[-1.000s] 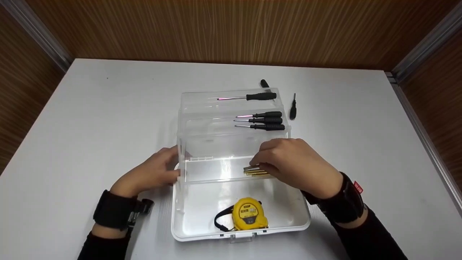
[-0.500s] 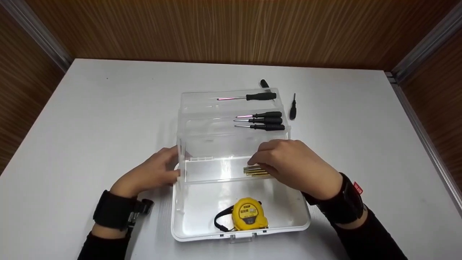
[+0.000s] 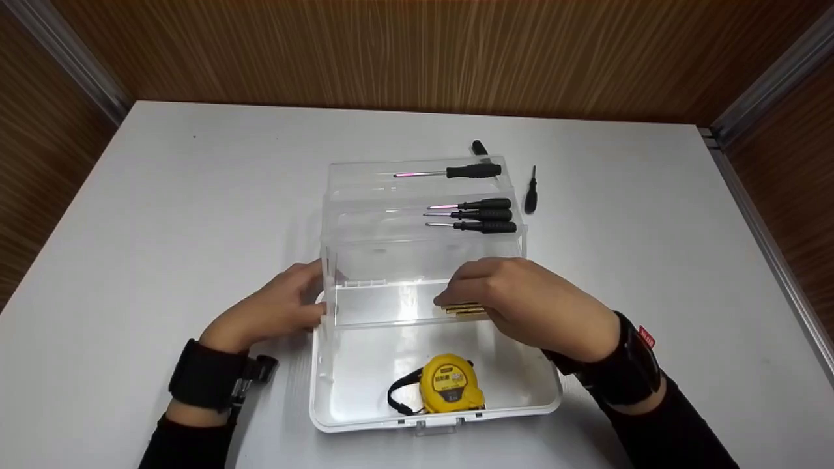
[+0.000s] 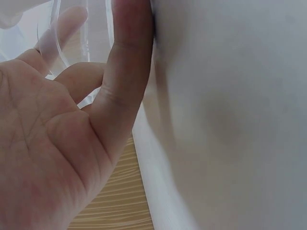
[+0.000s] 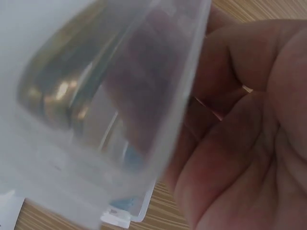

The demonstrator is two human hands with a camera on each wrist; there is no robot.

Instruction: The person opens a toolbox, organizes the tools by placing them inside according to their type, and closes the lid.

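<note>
Right hand (image 3: 528,306) has edged left, pinching brass rods (image 3: 464,309) in toolbox (image 3: 339,312) tray; left hand (image 3: 273,312) presses toolbox's side; four screwdrivers (image 3: 475,216), one tape measure (image 3: 449,384).

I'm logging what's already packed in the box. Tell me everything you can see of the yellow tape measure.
The tape measure is a rounded yellow case with a yellow label on its upper face, the print too small to read. A black strap loops from its left side. The case looks like plastic. It lies flat in the bottom of the clear box, near the front wall, right of centre. Neither hand touches it; the right hand is at the tray behind it.
</note>
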